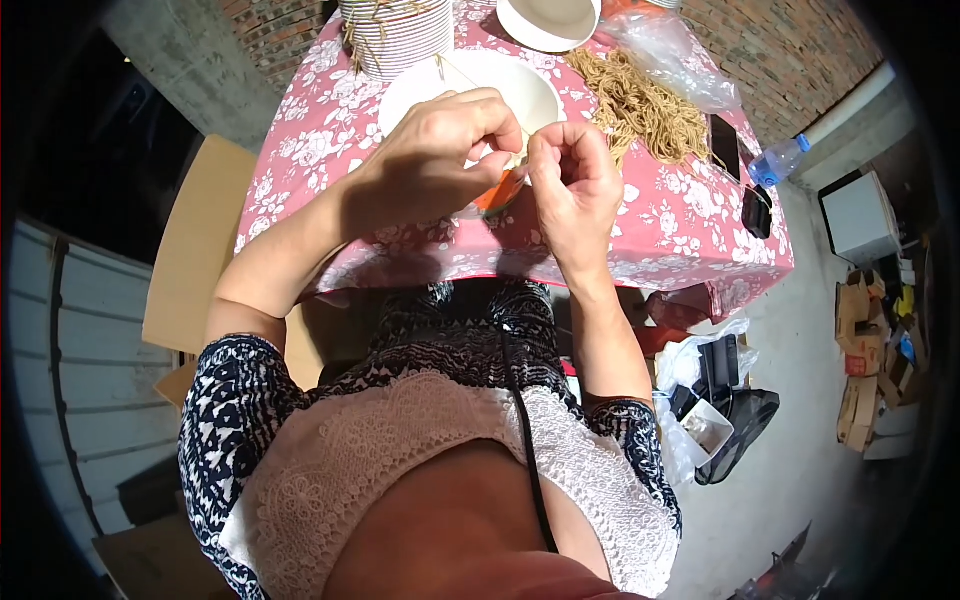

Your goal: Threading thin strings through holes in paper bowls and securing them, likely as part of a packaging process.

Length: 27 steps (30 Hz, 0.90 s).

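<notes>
My left hand is closed, its thumb and fingers curled together over a round white plate-like piece near the table's front edge. Close beside it, my right hand pinches with thumb and forefinger. The fingertips nearly meet, and what lies between them is too small to make out. A short brown strand shows at the far side of the white piece. Under the hands lies an orange object, partly covered by the fingers. A pile of brown twisted cord rests to the right.
A tall stack of white round pieces with brown strands stands at the back left, beside a white bowl. Clear plastic wrap, a phone, a black case and a blue-tinted bottle are along the right.
</notes>
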{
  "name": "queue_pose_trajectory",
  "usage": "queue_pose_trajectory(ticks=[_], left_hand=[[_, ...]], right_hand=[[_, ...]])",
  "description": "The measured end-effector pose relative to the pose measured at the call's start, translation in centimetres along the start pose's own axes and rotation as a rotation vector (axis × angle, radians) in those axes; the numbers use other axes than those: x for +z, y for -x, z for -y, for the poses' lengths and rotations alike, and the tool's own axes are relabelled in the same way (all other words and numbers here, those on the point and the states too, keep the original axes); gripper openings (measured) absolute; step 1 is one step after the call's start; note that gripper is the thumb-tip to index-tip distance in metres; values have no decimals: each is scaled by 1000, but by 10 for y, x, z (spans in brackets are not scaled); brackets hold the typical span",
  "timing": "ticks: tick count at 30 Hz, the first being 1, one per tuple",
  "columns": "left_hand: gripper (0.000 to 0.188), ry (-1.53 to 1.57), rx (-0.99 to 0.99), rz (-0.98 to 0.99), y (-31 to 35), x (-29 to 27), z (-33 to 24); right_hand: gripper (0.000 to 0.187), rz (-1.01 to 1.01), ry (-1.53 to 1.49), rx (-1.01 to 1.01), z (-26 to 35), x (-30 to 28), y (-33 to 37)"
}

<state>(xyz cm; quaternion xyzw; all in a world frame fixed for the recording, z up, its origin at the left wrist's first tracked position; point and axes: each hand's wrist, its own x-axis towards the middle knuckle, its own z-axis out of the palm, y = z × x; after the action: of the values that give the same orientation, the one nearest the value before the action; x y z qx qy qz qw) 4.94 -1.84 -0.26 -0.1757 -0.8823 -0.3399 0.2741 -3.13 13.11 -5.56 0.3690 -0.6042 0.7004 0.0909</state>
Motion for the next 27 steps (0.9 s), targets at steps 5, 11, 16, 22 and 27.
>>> queue_pose_trajectory(ticks=[5, 11, 16, 22, 27], left_hand=[[10, 44, -58, -52, -1, 3, -1], [5, 35, -157, -24, -6, 2, -7], [6, 46, -174, 3, -6, 4, -3], [10, -137, 176, -86, 0, 5, 4], [6, -230, 271, -135, 4, 13, 1]], right_hand=[[7, 43, 160, -149, 3, -4, 0], [5, 149, 193, -125, 13, -13, 5], [4, 113, -153, 108, 1, -12, 9], [5, 65, -299, 325, 13, -11, 11], [5, 42, -369, 348, 14, -9, 13]])
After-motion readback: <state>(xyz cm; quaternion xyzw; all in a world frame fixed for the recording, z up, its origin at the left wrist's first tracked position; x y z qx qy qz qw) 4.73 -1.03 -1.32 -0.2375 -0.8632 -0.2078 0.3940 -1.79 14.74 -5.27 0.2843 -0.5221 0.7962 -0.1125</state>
